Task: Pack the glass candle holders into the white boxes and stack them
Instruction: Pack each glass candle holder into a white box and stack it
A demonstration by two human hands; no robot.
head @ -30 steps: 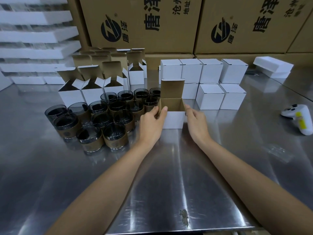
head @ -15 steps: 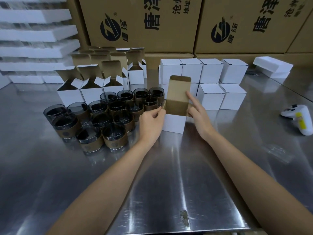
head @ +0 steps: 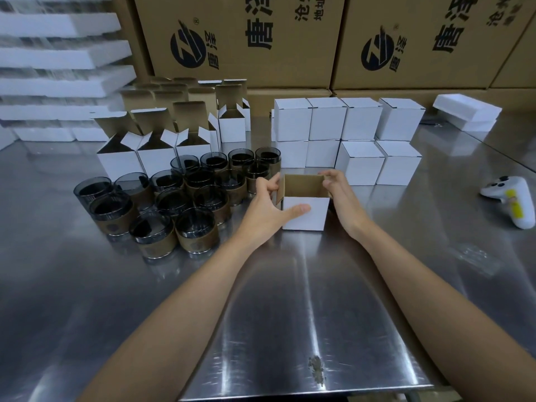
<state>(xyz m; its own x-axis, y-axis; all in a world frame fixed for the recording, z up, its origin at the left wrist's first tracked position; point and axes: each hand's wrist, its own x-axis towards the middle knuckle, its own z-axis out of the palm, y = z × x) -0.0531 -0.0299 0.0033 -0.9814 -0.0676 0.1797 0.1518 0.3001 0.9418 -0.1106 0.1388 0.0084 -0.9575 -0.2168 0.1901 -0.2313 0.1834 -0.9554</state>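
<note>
Steel table (head: 290, 329): bare metal nearest the camera. Beyond it, one white box (head: 304, 213) stands upright, its brown interior showing at the open top. Left hand (head: 268, 210) grips its left side, thumb across the white front face. Right hand (head: 340, 195) pinches the right upper edge. Left of the box, a cluster of smoked-glass candle holders (head: 174, 204). Behind those, open boxes (head: 156, 152); behind the held box, closed boxes (head: 345, 137) stacked two high. White controller (head: 513, 198) at far right.
</note>
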